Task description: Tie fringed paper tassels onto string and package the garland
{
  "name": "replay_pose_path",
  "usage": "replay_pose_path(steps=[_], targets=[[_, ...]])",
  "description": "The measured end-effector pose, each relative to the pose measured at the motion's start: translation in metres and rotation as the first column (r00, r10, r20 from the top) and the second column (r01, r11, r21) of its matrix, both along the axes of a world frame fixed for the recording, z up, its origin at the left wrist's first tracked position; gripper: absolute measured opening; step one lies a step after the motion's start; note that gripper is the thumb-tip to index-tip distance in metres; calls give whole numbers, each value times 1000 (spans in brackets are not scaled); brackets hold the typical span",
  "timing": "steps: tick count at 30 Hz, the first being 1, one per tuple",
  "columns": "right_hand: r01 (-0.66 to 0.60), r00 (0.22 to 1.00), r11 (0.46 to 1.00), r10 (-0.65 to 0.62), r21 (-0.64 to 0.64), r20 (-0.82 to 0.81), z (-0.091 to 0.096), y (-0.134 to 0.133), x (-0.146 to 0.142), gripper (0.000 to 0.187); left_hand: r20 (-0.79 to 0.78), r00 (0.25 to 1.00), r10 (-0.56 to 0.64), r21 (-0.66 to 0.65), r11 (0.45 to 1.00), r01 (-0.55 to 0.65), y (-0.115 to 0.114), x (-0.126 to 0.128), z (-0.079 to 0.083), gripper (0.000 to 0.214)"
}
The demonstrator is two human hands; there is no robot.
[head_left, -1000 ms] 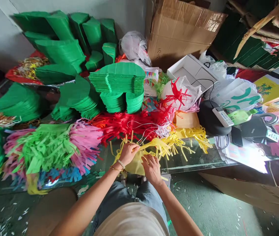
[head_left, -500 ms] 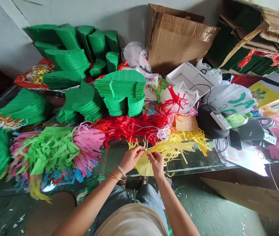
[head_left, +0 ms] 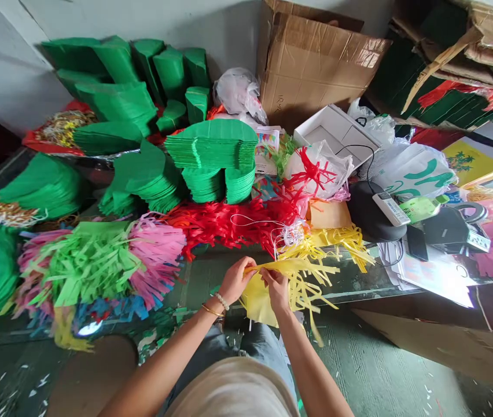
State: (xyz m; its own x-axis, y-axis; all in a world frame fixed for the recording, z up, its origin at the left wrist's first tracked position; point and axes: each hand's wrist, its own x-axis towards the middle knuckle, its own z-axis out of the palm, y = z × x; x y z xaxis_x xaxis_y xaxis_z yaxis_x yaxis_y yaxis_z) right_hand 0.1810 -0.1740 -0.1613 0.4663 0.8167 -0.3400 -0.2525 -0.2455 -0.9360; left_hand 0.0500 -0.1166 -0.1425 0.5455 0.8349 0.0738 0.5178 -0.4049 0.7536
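Note:
My left hand point(head_left: 236, 280) and my right hand point(head_left: 276, 288) both pinch the top edge of a yellow fringed paper piece point(head_left: 287, 278) held just off the front edge of a glass-topped table point(head_left: 354, 278). Its cut strips hang down to the right of my right hand. A thin white string point(head_left: 268, 229) runs from a tangle near the yellow fringe heap point(head_left: 337, 240) back over the red fringe pile point(head_left: 224, 223). My left wrist wears a bead bracelet and a thin bangle.
Stacks of green paper cutouts point(head_left: 212, 156) fill the table's back and left. Green, pink and blue fringe bundles point(head_left: 99, 260) lie at front left. A cardboard box point(head_left: 316, 58), a white box point(head_left: 337, 130), plastic bags point(head_left: 407, 168) and a black device point(head_left: 372, 211) sit at right.
Both hands have lifted the yellow fringed piece off the table edge and drawn it toward me; its strips now hang free on the right. The view shifted slightly.

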Motion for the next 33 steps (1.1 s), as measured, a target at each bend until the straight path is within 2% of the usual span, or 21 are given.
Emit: replay_pose_path(steps=[10, 15, 18, 20, 22, 26, 30, 33], targets=[[-28, 999, 1000, 28, 6, 26, -12, -3, 8, 48, -80, 997, 6, 127, 992, 4, -6, 6, -14, 11], [-83, 982, 997, 82, -2, 172, -21, -7, 14, 51, -96, 995, 21, 134, 991, -8, -8, 9, -20, 16], [-145, 935, 989, 143, -17, 325, -24, -12, 18, 51, -95, 994, 46, 105, 994, -36, -9, 11, -23, 17], [-200, 872, 979, 194, -34, 449, -25, -17, 21, 45, -91, 994, 63, 70, 996, -57, -9, 13, -24, 17], [-279, 778, 959, 259, -54, 573, -27, -24, 22, 34, -82, 993, 80, 23, 997, -78, -9, 15, -25, 15], [-495, 520, 862, 391, -104, 759, -32, -41, 23, 10, -37, 991, 127, -91, 987, -130, -5, 19, -25, 13], [-666, 287, 728, 449, -160, 846, -35, -50, 26, 22, 55, 969, 240, -207, 952, -224, 9, 13, -21, 23], [-752, 186, 633, 474, -186, 861, -35, -47, 32, 25, 144, 907, 395, -254, 901, -352, 29, -2, -11, 34]])
